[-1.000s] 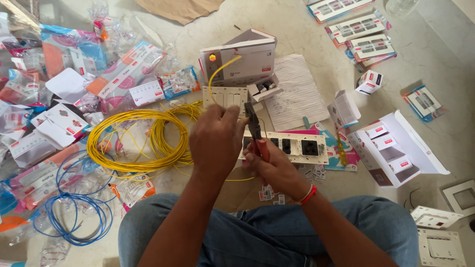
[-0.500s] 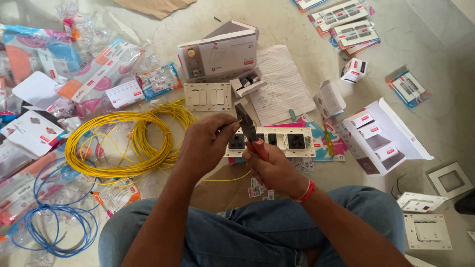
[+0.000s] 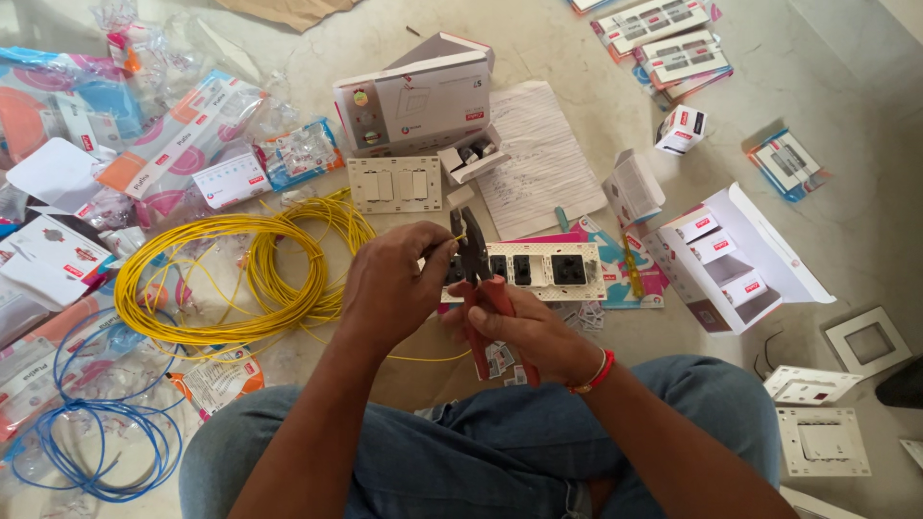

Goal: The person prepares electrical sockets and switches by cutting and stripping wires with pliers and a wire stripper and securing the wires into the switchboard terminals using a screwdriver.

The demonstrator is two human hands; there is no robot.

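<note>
Floor (image 3: 865,192): tiled, strewn with boxes and packets. Yellow wire coil (image 3: 231,279): centre left. Socket plate (image 3: 538,271): centre, behind hands. Left hand (image 3: 389,288): pinching yellow wire end (image 3: 460,237). Right hand (image 3: 529,332): clamped on red-handled pliers (image 3: 481,288), tip at wire end.

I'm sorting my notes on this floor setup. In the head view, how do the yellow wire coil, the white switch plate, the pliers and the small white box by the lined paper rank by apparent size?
1. yellow wire coil, clearly largest.
2. pliers and white switch plate: look alike; the pliers are nearer the camera and partly hidden by the right hand, so unranked.
3. small white box, smallest.
</note>
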